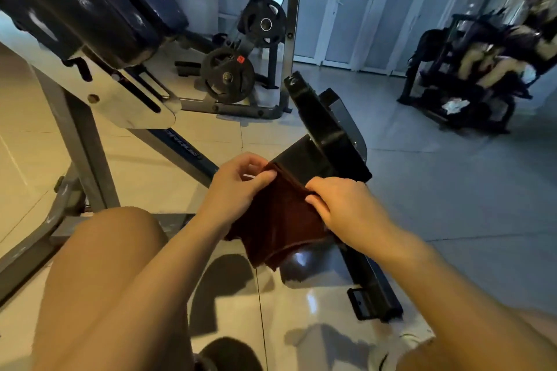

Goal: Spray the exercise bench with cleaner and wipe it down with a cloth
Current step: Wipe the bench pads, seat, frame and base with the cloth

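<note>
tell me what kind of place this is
Most likely a gym: weight plates hang on a metal rack, a padded bench stands at upper left, and another exercise machine sits across the tiled floor.

We hold both arms forward, left hand [238, 182] and right hand [340, 202] close together, fingers curled, pinching.

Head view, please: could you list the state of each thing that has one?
Dark reddish-brown cloth: held up off the floor, hanging folded, pinched along its top edge by both hands.
Left hand: pinches the cloth's left top corner.
Right hand: pinches the cloth's right top edge.
Dark blue padded bench: untouched.
Black weight plates: stored on the rack.
</note>
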The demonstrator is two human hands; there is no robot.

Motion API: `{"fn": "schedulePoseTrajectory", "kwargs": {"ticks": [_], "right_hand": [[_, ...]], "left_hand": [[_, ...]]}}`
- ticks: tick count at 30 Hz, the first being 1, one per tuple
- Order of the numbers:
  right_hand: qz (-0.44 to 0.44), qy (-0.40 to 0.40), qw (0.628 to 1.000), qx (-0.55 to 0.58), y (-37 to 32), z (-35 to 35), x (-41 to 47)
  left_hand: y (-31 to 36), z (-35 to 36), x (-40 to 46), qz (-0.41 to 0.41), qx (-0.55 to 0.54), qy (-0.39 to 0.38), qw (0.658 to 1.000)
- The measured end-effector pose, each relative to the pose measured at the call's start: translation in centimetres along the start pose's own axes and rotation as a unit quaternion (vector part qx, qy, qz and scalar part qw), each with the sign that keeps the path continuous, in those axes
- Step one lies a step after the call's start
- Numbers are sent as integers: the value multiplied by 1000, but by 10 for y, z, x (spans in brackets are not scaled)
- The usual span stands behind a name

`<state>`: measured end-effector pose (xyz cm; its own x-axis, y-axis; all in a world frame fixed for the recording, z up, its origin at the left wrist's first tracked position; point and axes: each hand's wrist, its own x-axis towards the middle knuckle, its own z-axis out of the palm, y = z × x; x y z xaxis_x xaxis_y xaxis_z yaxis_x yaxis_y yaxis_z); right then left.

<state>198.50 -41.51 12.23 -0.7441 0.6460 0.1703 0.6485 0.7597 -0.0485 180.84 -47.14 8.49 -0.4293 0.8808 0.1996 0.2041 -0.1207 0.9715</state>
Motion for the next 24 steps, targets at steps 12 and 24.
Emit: {"fn": "schedulePoseTrajectory", "kwargs": {"ticks": [12, 24], "right_hand": [[98, -2, 982, 159, 14, 28, 65], [53, -74, 988, 126, 34, 82, 127]], "left_hand": [[-40, 22, 57, 54, 4, 115, 992], [-141, 91, 89, -27, -64, 294, 953]]}}
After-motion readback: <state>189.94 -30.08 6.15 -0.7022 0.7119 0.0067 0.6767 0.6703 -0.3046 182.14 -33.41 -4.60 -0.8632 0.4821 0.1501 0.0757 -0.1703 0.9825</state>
